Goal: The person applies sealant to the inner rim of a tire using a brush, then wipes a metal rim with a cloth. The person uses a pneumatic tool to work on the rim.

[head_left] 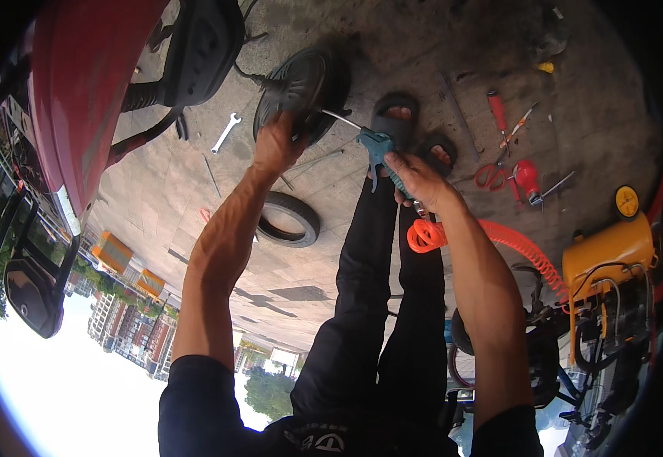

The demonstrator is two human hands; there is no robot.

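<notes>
A teal air blow gun [378,151] is gripped in my right hand [421,183], its thin metal nozzle pointing left. The nozzle's tip reaches the edge of a black wheel [301,87] with a ridged hub and a cable coming out of it. Whether the tip touches the wheel, I cannot tell. My left hand [279,145] holds the near side of that wheel, its fingers partly hidden. From the gun's base a coiled orange air hose [525,242] runs right, toward a yellow tank-shaped compressor [609,255].
A red vehicle [92,99] stands close on the left. A loose tyre [290,219] and a wrench [226,133] lie on the floor. To the right are a red-handled screwdriver [497,110], red-handled scissors [490,177] and a red bulb-shaped object [525,179]. My sandalled feet [398,113] are behind the gun.
</notes>
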